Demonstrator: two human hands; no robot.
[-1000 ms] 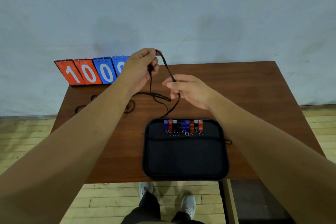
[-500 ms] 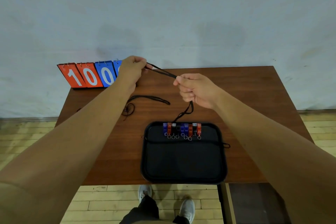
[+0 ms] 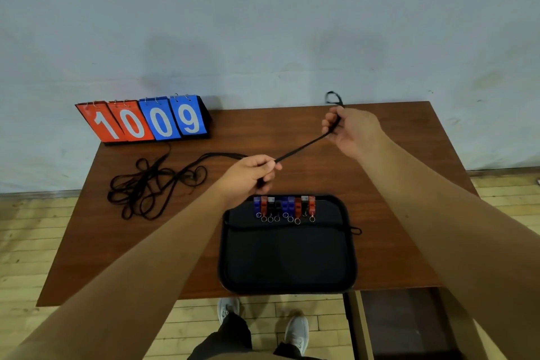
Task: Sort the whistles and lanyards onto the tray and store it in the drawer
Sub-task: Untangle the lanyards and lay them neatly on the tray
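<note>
Behind the lanyards (image 3: 155, 184), the scoreboard (image 3: 146, 120) reads 1009.

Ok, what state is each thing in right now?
Held lanyard: pulled taut.
Left hand: pinches its near end.
Right hand: grips its far end.
Lanyard pile: tangled on the table.
Tray: flat, at the table's near edge.
Whistles: in a row along the tray's far edge.
Flip scoreboard: shows 1009.

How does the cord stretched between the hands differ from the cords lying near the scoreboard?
The held lanyard is pulled straight and taut; the lanyard pile lies slack in tangled loops. The held lanyard is lifted off the table, gripped by the left hand and right hand; the lanyard pile rests on the wood. Both are thin black cord.
</note>
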